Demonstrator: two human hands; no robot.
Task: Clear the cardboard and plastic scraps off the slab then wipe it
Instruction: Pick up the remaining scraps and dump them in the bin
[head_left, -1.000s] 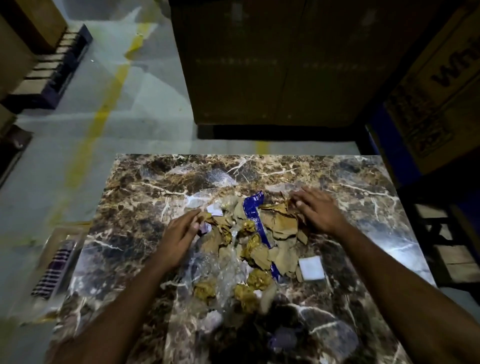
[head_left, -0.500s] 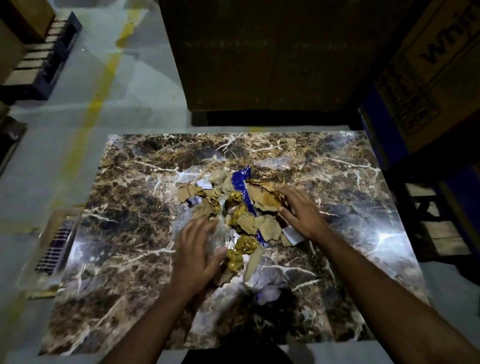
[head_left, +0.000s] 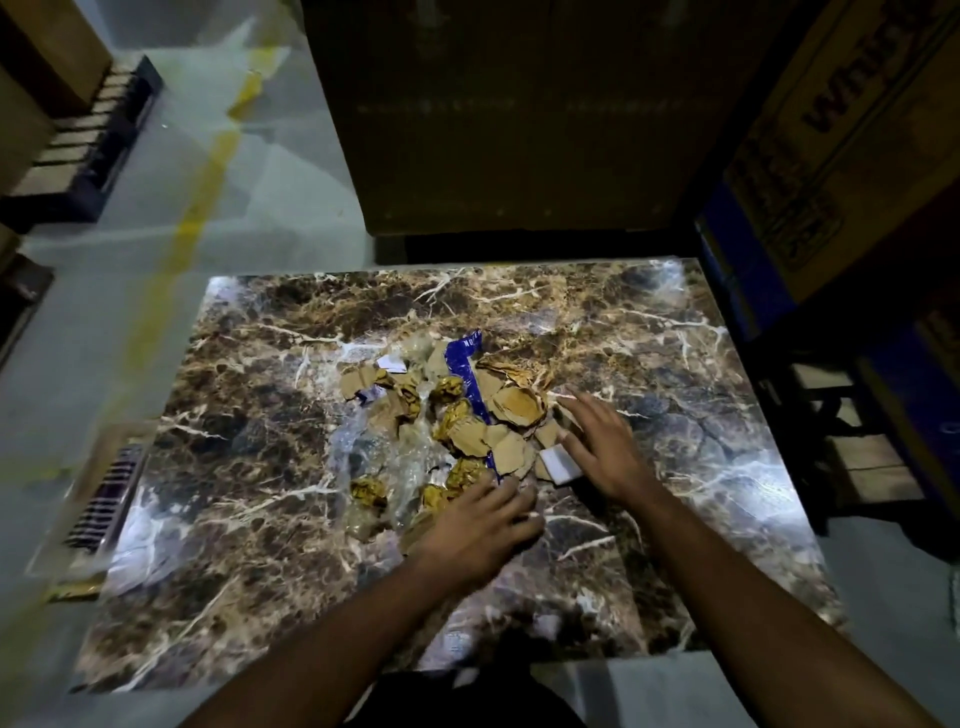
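Two bare hands are what I have over the marble slab (head_left: 249, 467), which serves as the tabletop here. My left hand (head_left: 480, 525) lies palm down with fingers spread at the 6 o'clock edge of the scrap pile, its fingertips touching the nearest crumpled pieces; it is blurred, but it looks flat and released, clasping nothing. My right hand (head_left: 605, 447) rests flat and unclenched at the pile's 4 o'clock side, fingers pressed against a small white piece (head_left: 558, 462) and the brown cardboard scraps (head_left: 511, 410) beside it. All of the scraps sit bunched near the slab's centre: torn cardboard toward 1 o'clock, a blue plastic strip (head_left: 470, 374) running through the middle from 12 toward 5 o'clock, and clear crinkled plastic (head_left: 384, 457) with yellowish crumpled bits (head_left: 369, 491) toward 8 o'clock. Off the slab at 9 o'clock, a clear bag holding striped cloth (head_left: 111, 483) lies on the floor, just beside the edge. At 12 o'clock, beyond the slab, a large dark carton (head_left: 519, 119) stands.
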